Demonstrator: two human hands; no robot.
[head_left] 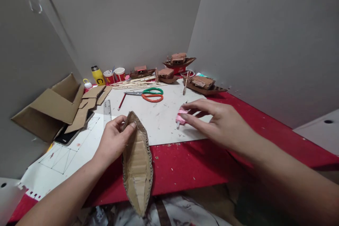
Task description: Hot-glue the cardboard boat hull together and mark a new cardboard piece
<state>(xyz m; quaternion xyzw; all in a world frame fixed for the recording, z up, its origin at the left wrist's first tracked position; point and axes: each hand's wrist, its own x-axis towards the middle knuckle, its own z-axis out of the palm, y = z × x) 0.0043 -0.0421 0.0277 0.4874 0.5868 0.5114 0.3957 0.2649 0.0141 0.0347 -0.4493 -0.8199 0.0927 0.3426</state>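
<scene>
My left hand point(113, 139) pinches the upper end of a cardboard boat hull point(137, 169), thumb inside and fingers behind. The hull is pointed at both ends, with corrugated edges along its rim, and hangs over the table's front edge. My right hand point(209, 118) has its thumb and fingertips closed on a small pink object point(181, 116) with a pale, narrow tip. Its exact kind is partly hidden by the fingers. Beneath it lies a white board point(161, 132) with scattered scraps. Scissors point(152, 95) with green and orange handles and a pencil point(122, 102) lie beyond the left hand.
Several finished model boats point(203, 84) stand along the back, near thin wooden sticks point(137, 83). Paper cups point(119, 74) and a yellow bottle point(97, 76) are at back left. An open cardboard box point(50, 113), a phone point(67, 136), a ruler point(107, 111) and drawn paper point(71, 160) occupy the left.
</scene>
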